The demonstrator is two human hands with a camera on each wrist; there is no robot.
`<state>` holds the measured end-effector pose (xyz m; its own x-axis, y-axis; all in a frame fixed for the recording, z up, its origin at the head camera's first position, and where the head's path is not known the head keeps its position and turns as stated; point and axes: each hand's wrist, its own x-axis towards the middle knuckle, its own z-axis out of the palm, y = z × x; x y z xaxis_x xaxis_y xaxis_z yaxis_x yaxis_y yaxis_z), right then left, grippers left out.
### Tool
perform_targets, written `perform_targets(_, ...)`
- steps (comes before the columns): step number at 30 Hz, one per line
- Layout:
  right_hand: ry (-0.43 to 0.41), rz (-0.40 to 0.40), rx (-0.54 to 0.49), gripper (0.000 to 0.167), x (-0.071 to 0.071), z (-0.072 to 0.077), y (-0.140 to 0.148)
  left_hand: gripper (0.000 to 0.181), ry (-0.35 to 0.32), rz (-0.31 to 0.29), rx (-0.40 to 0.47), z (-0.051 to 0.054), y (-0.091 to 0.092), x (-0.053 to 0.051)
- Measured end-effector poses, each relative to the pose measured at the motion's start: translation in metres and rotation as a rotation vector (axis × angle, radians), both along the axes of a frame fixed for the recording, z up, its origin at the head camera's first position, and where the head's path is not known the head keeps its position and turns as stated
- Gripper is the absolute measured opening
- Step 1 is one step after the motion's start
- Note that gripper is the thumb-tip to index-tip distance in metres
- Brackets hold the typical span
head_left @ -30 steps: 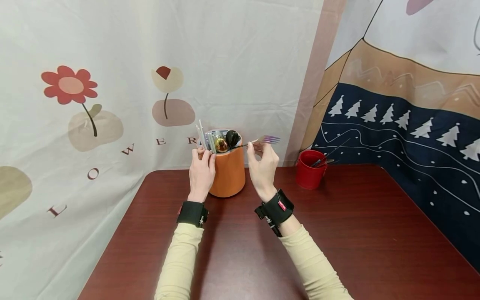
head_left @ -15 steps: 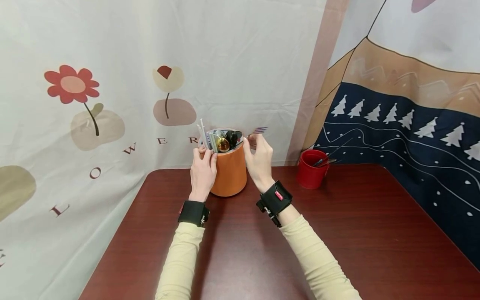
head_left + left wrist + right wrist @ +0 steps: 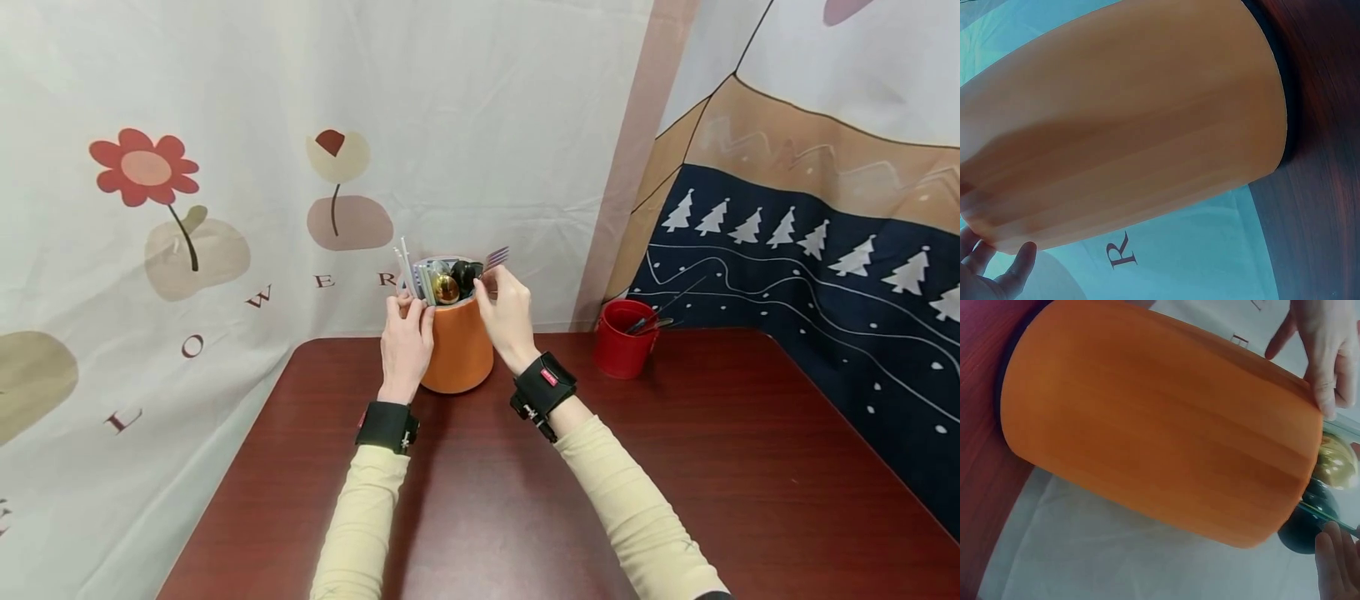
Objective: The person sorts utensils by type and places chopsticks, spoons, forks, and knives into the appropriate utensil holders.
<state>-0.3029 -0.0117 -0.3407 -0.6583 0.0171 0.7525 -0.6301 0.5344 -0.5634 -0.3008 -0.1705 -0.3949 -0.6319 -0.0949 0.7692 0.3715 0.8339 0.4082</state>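
Note:
An orange cylindrical container (image 3: 455, 354) stands upright at the table's back edge; its wall fills much of both wrist views. My left hand (image 3: 405, 346) grips its rim on the left side, near several thin white sticks (image 3: 407, 268). In my right hand (image 3: 507, 318), thumb and fingers pinch a fork (image 3: 496, 257) at the container's right rim. The fork's tines point up, and its handle runs down into the container, where the lower end is hidden. A gold rounded spoon (image 3: 446, 289) and a black rounded utensil head (image 3: 1305, 530) stick out of the opening.
A small red bucket (image 3: 622, 343) holding a few thin utensils (image 3: 651, 323) stands to the right of the container. The brown table (image 3: 480, 517) spreads in front. A white printed cloth (image 3: 510, 150) and a dark blue tree-patterned cloth (image 3: 795, 292) hang behind.
My right hand has moved left to the container's rim, bringing the fork from nearly level to a more upright slant, its handle deeper inside. The left hand has stayed at the rim.

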Motion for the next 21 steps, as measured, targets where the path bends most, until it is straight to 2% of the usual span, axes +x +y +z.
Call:
perform_targets(11,-0.027,0.018,0.035,0.015,-0.010,-0.004,-0.006,0.032,0.009,0.007,-0.010,0.002,-0.001,-0.001)
perform_targets(21,-0.027,-0.016,0.076,0.015,-0.017,-0.013,-0.008,0.032,0.009,0.007,-0.017,0.000,-0.002,-0.001)
